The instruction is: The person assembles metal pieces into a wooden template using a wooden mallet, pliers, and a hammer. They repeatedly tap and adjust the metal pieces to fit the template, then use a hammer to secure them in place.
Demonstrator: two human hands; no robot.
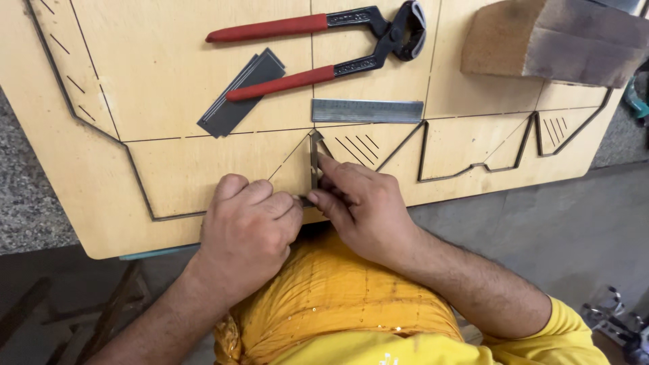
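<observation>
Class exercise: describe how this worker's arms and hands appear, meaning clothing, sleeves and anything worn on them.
Both hands, the left hand and the right hand, are bare, with no gloves, and no rings or watch show. The forearms are uncovered. A bright yellow short sleeve shows on the right arm, matching the yellow garment.

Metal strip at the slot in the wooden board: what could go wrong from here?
1. The thin metal strip is pinched by right hand fingers; its edge might cut them.
2. The left hand crowds the slot, so a slip could jab it.
3. The wooden board overhangs the counter and may tip if pressed.
</observation>
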